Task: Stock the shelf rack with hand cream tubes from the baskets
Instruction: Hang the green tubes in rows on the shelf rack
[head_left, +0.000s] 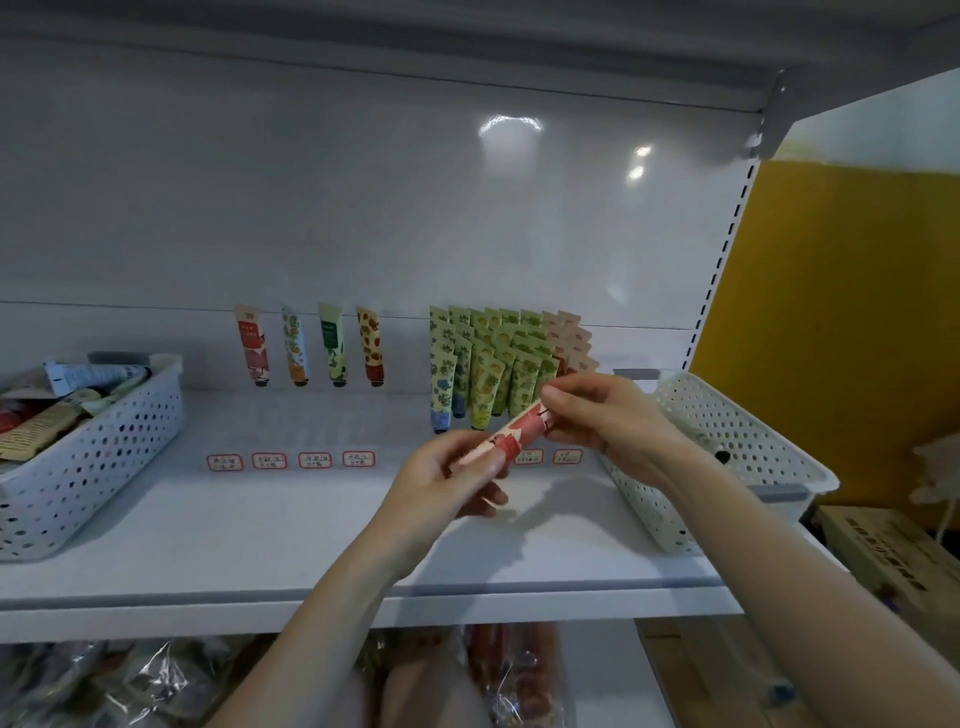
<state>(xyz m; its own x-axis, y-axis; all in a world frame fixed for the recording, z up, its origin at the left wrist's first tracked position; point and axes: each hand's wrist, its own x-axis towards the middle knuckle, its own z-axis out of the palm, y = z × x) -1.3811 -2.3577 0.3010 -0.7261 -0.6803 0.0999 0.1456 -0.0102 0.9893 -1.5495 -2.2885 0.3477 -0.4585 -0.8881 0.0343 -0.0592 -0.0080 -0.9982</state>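
My left hand (447, 483) and right hand (597, 415) grip one red tube (511, 436). The right rows (498, 364) look full; the left basket (104, 441) has many more.

Both hands, left hand (441, 480) and right hand (605, 415), pinch a red-patterned hand cream tube (514, 434) just before the rows of tubes (498, 364).

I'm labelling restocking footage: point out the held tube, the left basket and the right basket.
Held tube (515, 434): head view, its red printed middle.
Left basket (104, 452): head view, perforated front wall.
Right basket (737, 431): head view, perforated inner wall.
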